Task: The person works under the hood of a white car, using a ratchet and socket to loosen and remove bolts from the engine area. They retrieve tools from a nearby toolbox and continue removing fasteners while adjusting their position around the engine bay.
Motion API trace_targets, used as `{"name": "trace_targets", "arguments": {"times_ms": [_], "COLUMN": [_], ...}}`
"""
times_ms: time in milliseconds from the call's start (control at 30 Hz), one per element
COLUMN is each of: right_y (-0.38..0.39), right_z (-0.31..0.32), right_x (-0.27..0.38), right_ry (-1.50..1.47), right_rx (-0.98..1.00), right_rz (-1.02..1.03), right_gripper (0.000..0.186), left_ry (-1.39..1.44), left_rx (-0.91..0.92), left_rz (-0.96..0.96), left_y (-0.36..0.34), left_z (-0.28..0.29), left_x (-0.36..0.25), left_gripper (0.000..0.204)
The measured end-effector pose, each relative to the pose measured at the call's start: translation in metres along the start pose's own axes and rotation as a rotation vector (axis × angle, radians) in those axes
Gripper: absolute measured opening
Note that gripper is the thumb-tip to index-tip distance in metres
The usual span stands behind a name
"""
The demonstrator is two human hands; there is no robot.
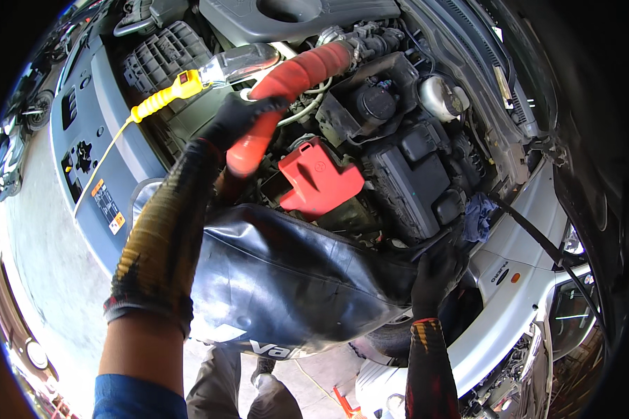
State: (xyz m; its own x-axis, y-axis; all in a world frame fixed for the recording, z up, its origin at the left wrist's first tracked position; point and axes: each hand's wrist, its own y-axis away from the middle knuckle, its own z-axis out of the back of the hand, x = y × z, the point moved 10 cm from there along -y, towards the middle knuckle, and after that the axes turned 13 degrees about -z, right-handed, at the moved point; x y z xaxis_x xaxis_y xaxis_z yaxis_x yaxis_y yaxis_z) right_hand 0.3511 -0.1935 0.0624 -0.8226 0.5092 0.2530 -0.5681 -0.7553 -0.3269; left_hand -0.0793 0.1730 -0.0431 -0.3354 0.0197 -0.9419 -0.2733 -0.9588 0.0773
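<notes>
In the engine bay, my left hand [240,120], in a black glove, is closed on a thick ribbed red-orange air hose [304,70]. The hose slants from the engine's fittings at its far end down to a near end beside my forearm. My right hand [430,283], also gloved in black, rests against a black fender cover [279,272] near its right end. Its fingers blend into the dark cover. Just beyond my left hand lies a work light [182,85] with a yellow handle and clear head. A red plastic cover [318,178] sits right of the hose.
An opened air filter box [363,105] and a black fuse box [416,181] stand to the right. Behind them is a white reservoir [439,98]. A blue rag [479,216] lies at the fender. The light's yellow cord [103,167] crosses the front panel. Someone's legs [217,384] show below.
</notes>
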Motion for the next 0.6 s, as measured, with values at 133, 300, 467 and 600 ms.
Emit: {"name": "trace_targets", "arguments": {"times_ms": [133,300,467,600], "right_y": [0.0,0.0,0.0,-0.001], "right_z": [-0.002,-0.006,-0.005,-0.004], "right_x": [-0.002,-0.005,-0.006,-0.006], "right_ry": [0.035,0.064,0.038,0.048], "right_rx": [0.01,0.039,0.018,0.026], "right_rz": [-0.002,-0.002,0.018,-0.02], "right_gripper": [0.067,0.066,0.065,0.066], "left_ry": [-0.104,-0.179,-0.099,0.033], "left_rx": [-0.098,-0.098,0.081,0.191], "left_rz": [-0.117,-0.054,0.042,0.148], "left_y": [0.02,0.024,-0.001,-0.027], "left_z": [-0.014,-0.012,-0.007,-0.006], "left_x": [-0.027,-0.022,0.005,0.02], "left_gripper": [0.072,0.073,0.075,0.079]}}
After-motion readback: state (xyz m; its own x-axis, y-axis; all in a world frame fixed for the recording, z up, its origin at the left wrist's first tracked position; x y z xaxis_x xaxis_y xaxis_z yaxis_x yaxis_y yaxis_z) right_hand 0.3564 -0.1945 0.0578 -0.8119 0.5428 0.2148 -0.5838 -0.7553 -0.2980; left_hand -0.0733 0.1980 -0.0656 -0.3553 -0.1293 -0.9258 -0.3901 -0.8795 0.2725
